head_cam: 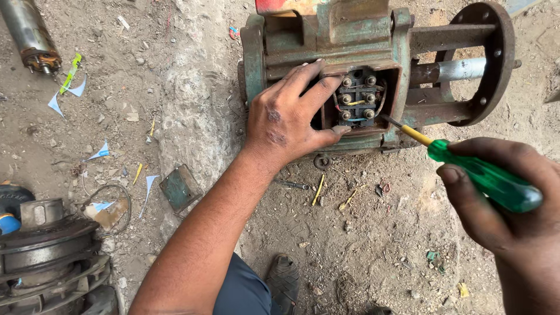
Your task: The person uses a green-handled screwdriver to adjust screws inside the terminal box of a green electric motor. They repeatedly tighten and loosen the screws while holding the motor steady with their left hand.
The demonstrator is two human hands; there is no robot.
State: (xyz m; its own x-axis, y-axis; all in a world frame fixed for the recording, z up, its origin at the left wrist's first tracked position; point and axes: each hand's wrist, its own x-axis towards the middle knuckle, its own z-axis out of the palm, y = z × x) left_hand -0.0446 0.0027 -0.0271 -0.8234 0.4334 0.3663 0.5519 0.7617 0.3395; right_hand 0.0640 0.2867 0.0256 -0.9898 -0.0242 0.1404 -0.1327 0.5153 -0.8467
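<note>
- The terminal box (359,98) sits open in the side of a worn green electric motor (291,41) lying on the dirt ground (373,233), up and ahead of both hands; six terminal studs with thin wires show inside it.
- The screwdriver (466,166), with a green handle and a yellow shank, lies on a slant: handle low at the right, tip high at the left, just at the box's lower right corner. Whether the tip touches the rim is hard to tell.
- The right hand (513,198) is closed around the green handle, below and to the right of the box.
- The left hand (289,116) is the nearer one: spread open, it rests on the box's left edge, fingertips over the top rim and thumb along the bottom.
- To the right of the box the motor's steel shaft (461,70) runs out to a rusty round flange (496,58), which hems in that side.
- Below the box the ground is open, with small wire offcuts (318,189) scattered about.
- Well apart at the left lie a loose green cover plate (179,188) and another dismantled motor part (49,251).
</note>
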